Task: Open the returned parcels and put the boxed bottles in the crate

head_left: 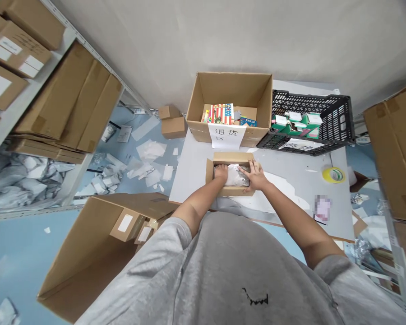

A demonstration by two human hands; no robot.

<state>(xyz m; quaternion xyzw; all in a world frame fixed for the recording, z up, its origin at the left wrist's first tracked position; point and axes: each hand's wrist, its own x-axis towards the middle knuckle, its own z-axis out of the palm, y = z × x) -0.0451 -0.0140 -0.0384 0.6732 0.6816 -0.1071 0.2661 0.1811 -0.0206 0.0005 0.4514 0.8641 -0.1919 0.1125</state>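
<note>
- Cardboard flat cartons [67,99] lie stacked on a white metal shelf [30,95] along the far left, some with white labels, and grey plastic mailer bags [16,180] are heaped on the shelf below.
- Blue floor [16,243] spreads under everything, littered with white paper scraps [147,153].
- An open cardboard box [88,257] sits on the floor at lower left, and two small cardboard boxes [172,122] stand by the pale wall [189,40].
- The left hand [221,172] lies over one end of a white wrapped item [237,177], its fingers hidden, so whether it grips cannot be told.
- That item sits inside a small open carton [232,157] on the pale grey surface [198,174].
- The right hand [253,176] is open, fingers spread, pressing on the item near the carton's right wall.
- A large open carton [228,88] stands at the surface's far edge, holding books, one with a stars-and-stripes cover [220,113]. A paper sign [226,136] with Chinese characters hangs on its front.
- A black plastic crate [338,117] beside it holds green and white packages [292,125].
- A yellow tape roll [333,174] lies on the surface nearer the right edge, with a blurred patch [323,207] below it.
- A large cardboard carton [392,149] stands at the far right, beyond the surface.
</note>
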